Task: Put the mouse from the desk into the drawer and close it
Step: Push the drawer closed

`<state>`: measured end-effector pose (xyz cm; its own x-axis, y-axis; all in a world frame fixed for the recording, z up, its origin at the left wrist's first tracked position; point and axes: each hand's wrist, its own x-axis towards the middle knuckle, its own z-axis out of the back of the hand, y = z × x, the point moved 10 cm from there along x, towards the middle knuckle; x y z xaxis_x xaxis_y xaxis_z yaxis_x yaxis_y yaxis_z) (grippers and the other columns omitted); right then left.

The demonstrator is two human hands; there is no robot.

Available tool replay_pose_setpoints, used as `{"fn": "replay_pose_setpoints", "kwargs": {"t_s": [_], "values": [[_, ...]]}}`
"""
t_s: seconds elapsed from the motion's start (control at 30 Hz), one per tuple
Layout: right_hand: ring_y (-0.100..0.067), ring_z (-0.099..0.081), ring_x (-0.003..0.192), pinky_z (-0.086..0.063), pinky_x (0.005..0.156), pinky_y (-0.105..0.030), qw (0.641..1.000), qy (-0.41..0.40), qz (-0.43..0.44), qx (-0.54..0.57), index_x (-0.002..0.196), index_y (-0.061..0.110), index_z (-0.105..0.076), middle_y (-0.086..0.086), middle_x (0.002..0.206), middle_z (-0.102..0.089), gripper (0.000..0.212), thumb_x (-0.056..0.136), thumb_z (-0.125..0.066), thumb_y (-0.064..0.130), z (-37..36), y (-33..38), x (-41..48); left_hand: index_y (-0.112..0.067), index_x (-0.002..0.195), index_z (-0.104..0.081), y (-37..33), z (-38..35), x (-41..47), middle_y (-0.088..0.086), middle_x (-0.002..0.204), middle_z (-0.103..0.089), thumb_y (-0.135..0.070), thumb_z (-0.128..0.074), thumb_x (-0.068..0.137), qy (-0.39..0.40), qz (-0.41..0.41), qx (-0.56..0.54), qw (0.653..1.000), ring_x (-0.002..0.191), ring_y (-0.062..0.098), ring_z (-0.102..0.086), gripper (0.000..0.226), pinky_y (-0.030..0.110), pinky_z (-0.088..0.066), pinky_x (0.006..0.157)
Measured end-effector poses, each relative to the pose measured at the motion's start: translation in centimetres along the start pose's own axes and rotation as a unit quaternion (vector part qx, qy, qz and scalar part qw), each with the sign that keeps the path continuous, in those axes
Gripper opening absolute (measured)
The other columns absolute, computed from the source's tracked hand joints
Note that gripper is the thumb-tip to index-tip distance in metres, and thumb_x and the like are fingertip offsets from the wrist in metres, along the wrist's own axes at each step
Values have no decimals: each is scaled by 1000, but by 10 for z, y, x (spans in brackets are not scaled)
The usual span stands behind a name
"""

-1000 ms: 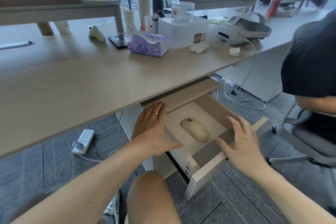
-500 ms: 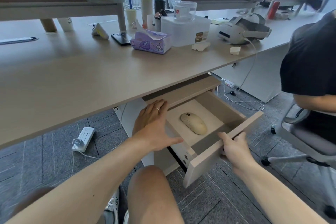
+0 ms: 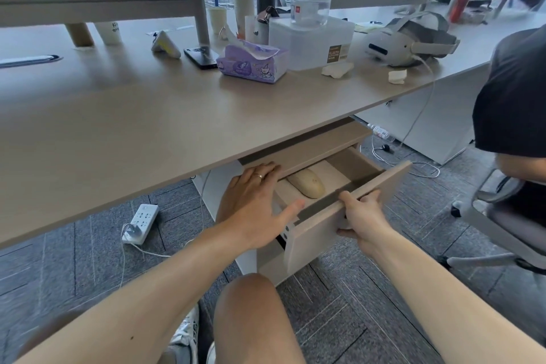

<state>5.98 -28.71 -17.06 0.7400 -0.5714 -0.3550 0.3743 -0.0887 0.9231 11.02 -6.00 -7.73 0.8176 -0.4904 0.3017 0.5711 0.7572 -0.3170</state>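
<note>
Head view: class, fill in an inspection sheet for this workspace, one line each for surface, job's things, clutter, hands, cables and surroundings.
Surface: desk, near part bare.
Job's things: mouse lies inside the drawer, which is part open.
Clutter: tissue pack, phone, headset, plastic box, cups at the back.
Hands: left hand rests at the drawer's left edge; right hand grips the drawer front.
Cables: power strip with white lead on the floor; more white cable under the desk.
Surroundings: another person seated at right; grey carpet; windows behind.
</note>
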Motion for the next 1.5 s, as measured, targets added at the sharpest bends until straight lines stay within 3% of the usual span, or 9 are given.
{"fn": "replay_pose_setpoints", "kwargs": {"t_s": [0.2, 0.37, 0.53, 0.6, 0.73, 0.83, 0.97, 1.23, 1.5], "values": [[-33, -52, 122, -62, 65, -48, 1000, 2, 2, 27, 143, 26, -27, -6, 148, -39, 74, 85, -70, 41, -18, 6, 15, -24, 153, -34, -1, 3, -2, -9, 158, -34, -83, -30, 83, -12, -7, 3, 1000, 143, 12, -25, 91, 34, -26, 113], [-27, -52, 113, -60, 75, -59, 998, 23, 2, 53, 137, 24, -35, -5, 142, -46, 54, 93, -64, 35, -33, 15, 20, -24, 151, -40, 2, 3, 0, -10, 155, -40, -81, -43, 79, -19, -14, 8, 1000, 139, 12, -32, 92, 34, -29, 111], [-18, -52, 93, -56, 83, -64, 993, 54, -5, 107, 144, 25, -34, 0, 133, -48, 52, 97, -58, 29, -47, 21, 22, -22, 150, -42, 6, 0, 2, -8, 153, -43, -57, -58, 88, -23, -33, 9, 999, 136, 14, -35, 72, 31, -28, 107], [-21, -49, 108, -57, 80, -64, 990, 60, -14, 129, 148, 30, -34, 5, 136, -47, 55, 98, -58, 28, -50, 19, 23, -22, 149, -44, 6, 0, 3, -7, 151, -45, -50, -59, 90, -27, -35, 8, 999, 134, 15, -37, 66, 33, -30, 105], [-30, -48, 128, -58, 74, -64, 982, 75, -31, 173, 133, 29, -49, -3, 138, -52, 38, 96, -55, 23, -61, 13, 29, -21, 144, -51, 8, 0, 4, -6, 146, -52, -33, -64, 91, -42, -36, 2, 998, 131, 16, -42, 56, 34, -34, 101], [-33, -43, 133, -58, 73, -63, 975, 88, -35, 200, 136, 29, -50, -1, 145, -47, 42, 95, -49, 19, -70, 13, 34, -21, 141, -55, 10, 0, 5, -6, 142, -55, -19, -65, 88, -53, -37, -3, 998, 126, 17, -47, 54, 35, -38, 97], [-33, -35, 137, -59, 73, -61, 970, 101, -40, 219, 151, 36, -37, 6, 153, -37, 58, 97, -44, 14, -80, 16, 41, -21, 137, -60, 11, 3, 6, -7, 137, -59, 2, -66, 80, -77, -32, -8, 996, 121, 19, -52, 62, 36, -41, 93], [-34, -30, 140, -58, 74, -64, 968, 99, -38, 227, 154, 35, -33, 7, 158, -32, 67, 95, -44, 6, -86, 16, 44, -21, 133, -62, 13, 5, 6, -8, 134, -61, 7, -66, 75, -102, -45, -15, 994, 116, 18, -55, 65, 34, -41, 88], [-29, -37, 124, -53, 86, -66, 969, 95, -23, 228, 142, 30, -47, 8, 116, -49, 56, 95, -38, 3, -88, 27, 35, -19, 133, -64, 13, 5, 6, -5, 133, -63, 10, -66, 73, -106, -55, -26, 992, 116, 15, -52, 66, 27, -32, 88]]}}
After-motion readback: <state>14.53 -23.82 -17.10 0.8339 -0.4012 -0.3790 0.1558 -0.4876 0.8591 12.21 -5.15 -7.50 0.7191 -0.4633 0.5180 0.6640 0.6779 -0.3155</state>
